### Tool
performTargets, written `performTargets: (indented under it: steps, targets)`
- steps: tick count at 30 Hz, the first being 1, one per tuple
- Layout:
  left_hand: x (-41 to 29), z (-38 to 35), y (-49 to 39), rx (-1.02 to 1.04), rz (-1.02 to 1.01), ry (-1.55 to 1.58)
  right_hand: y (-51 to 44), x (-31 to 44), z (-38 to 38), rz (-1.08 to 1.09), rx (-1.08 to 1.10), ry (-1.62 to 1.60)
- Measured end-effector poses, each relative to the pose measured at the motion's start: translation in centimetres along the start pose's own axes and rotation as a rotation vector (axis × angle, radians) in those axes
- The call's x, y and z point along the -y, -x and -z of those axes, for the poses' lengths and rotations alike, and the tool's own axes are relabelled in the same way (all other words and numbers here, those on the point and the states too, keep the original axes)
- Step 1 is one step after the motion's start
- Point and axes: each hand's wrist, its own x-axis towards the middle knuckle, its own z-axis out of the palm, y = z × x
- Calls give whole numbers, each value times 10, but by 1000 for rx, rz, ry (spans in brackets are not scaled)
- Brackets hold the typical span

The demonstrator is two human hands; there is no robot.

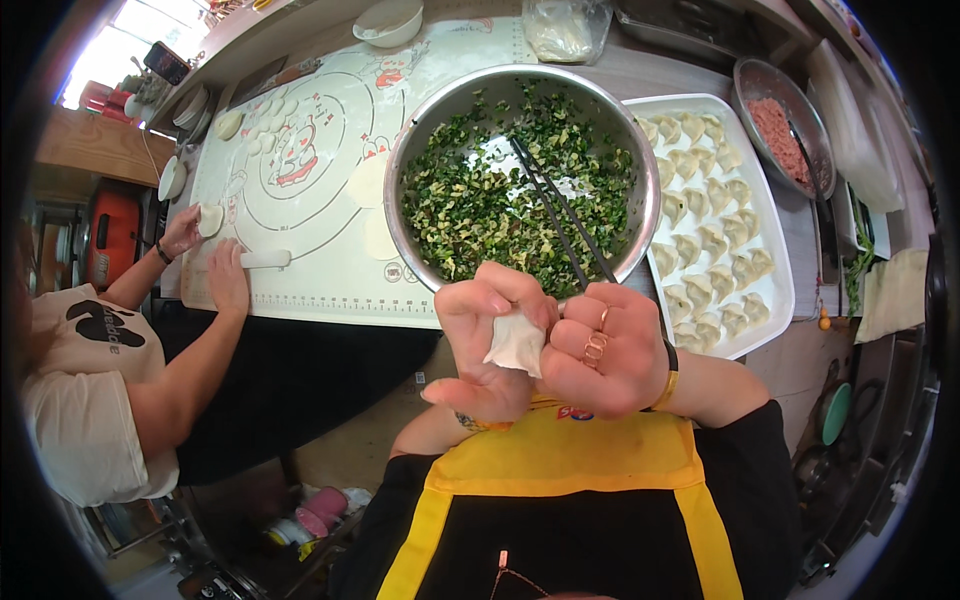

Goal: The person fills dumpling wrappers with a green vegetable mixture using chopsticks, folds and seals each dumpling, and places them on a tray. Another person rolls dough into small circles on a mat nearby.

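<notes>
Close to my chest, my left hand cradles a pale, partly folded dumpling in its palm and curled fingers. My right hand, with rings on its fingers, is curled against the dumpling's right side and has the lower ends of black chopsticks at its fingers. The chopsticks' other ends lie in a large steel bowl of chopped green and yellow filling, just beyond my hands. To its right, a white tray holds rows of folded dumplings.
Left, a co-worker's hands hold a dough wrapper and touch a rolling pin on a printed mat. Small dough pieces lie farther back. A bowl of pink minced filling stands beyond the tray. A plastic bag lies behind.
</notes>
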Motion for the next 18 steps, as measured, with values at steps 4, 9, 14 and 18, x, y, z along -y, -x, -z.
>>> performTargets:
  steps: [4,9,14,18]
  targets:
    - [0,-4,1,-19,-124,37,-2,2,1,-1,-5,-14]
    - [2,-3,-1,-47,-288,-128,0,3,7,-35,-3,17]
    - [1,4,2,-5,-247,-267,-5,-5,7,0,41,-10]
    - [0,14,-2,101,-221,-451,-10,-10,7,-92,5,-132]
